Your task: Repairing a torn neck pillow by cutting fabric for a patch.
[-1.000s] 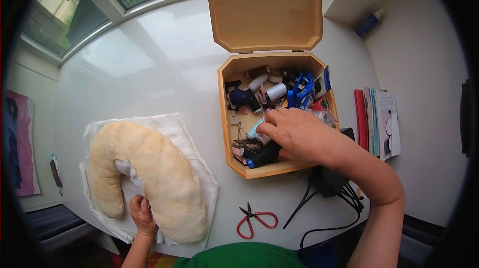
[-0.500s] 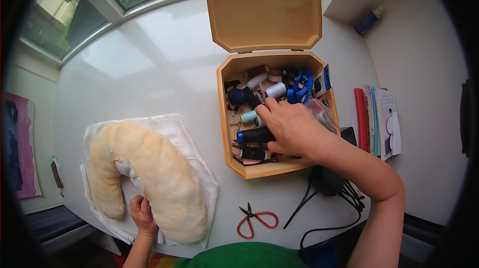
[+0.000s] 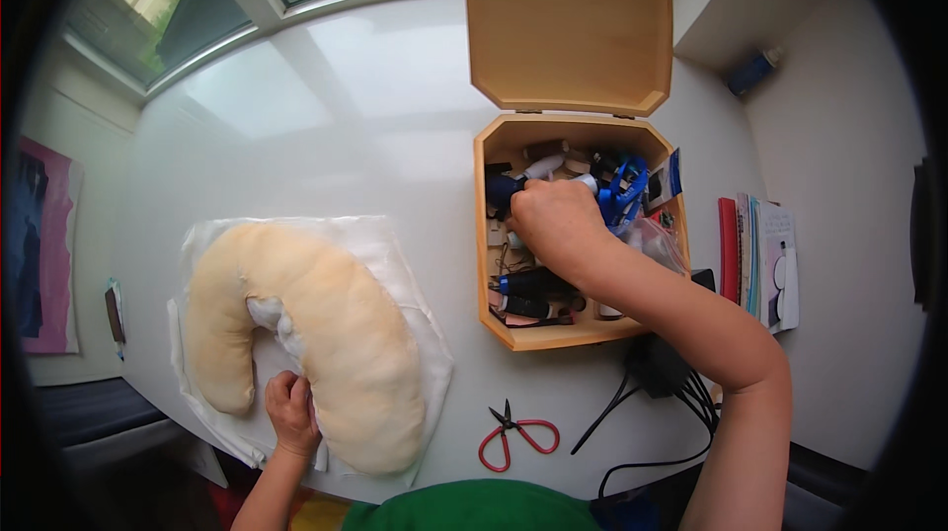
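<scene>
A cream U-shaped pillow (image 3: 365,333) lies on a folded white cloth (image 3: 427,373), white stuffing (image 3: 269,314) showing in the gap along its inner curve. My left hand (image 3: 293,414) is closed at that inner edge, fingers curled together on the pillow's fabric. Over the open wooden box (image 3: 484,264) reaches my right hand (image 3: 558,225); its fingers point down among the thread spools, and their tips are hidden. Just left of it is a dark navy spool (image 3: 502,189). A black spool with a blue end (image 3: 538,282) lies nearer me in the box.
Red-handled scissors (image 3: 518,435) lie on the white table in front of me. A black adapter with cables (image 3: 657,368) sits right of them. Books (image 3: 755,259) stand at the right wall, with a blue can (image 3: 755,72) farther back. The box lid (image 3: 571,27) is raised.
My right hand has shifted left and farther back inside the box, away from the black spool. My left hand stays at the pillow's inner edge. The whole view has shifted slightly.
</scene>
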`<state>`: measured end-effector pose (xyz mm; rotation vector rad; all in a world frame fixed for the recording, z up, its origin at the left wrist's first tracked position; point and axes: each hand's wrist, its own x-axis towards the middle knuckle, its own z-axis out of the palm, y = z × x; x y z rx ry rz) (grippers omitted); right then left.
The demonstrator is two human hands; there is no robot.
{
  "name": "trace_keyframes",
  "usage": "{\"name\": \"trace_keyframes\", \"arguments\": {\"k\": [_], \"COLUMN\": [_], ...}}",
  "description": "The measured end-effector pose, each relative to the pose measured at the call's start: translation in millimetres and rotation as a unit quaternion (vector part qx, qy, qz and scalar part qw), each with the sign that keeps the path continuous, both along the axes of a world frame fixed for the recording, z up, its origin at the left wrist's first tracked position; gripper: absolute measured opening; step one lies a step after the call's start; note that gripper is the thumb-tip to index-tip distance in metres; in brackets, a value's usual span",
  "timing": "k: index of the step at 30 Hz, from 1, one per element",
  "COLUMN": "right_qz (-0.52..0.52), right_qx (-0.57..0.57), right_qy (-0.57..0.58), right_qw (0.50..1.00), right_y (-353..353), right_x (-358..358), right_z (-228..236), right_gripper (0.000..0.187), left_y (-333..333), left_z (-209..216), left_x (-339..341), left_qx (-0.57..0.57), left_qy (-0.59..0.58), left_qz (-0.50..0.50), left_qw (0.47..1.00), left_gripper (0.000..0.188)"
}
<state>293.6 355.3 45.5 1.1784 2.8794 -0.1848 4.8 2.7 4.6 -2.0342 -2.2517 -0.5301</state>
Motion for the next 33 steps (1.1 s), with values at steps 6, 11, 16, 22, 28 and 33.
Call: {"name": "trace_keyframes", "arguments": {"k": [6, 11, 16, 22, 28, 33], "right_qz": [-0.031, -0.073, -0.099, -0.186, -0.398, -0.547], "right_qx": [0.019, 0.016, -0.012, -0.202, -0.056, -0.219], "right_qy": [-0.032, 0.003, 0.045, 0.361, 0.562, 0.550], "right_qw": [0.999, 0.997, 0.994, 0.891, 0.723, 0.592], "right_y": [-3.9, -3.7, -11.0, -69.2, -197.5, -348.7], "right_x": [-7.2, -4.3, 3.8, 67.0, 218.9, 249.1], "right_z": [2.0, 8.6, 24.8, 79.5, 82.0, -4.5], "right_gripper": [0.023, 0.017, 0.019, 0.015, 0.011, 0.025], "left_y": [1.0, 4.4, 1.4, -8.6, -2.8, -6.3], "left_z": [2.4, 6.3, 5.8, 3.5, 2.1, 2.5], "left_x": [-1.8, -2.9, -3.8, -7.9, -7.4, -9.8], "left_qx": [-0.008, -0.006, -0.012, 0.005, 0.029, 0.036], "left_qy": [0.000, -0.011, -0.025, -0.014, -0.033, -0.037], "left_qz": [-0.005, -0.011, -0.007, -0.007, -0.034, -0.030], "left_qw": [1.000, 1.000, 1.000, 1.000, 0.998, 0.998], "left_gripper": [0.035, 0.037, 0.035, 0.035, 0.034, 0.034]}}
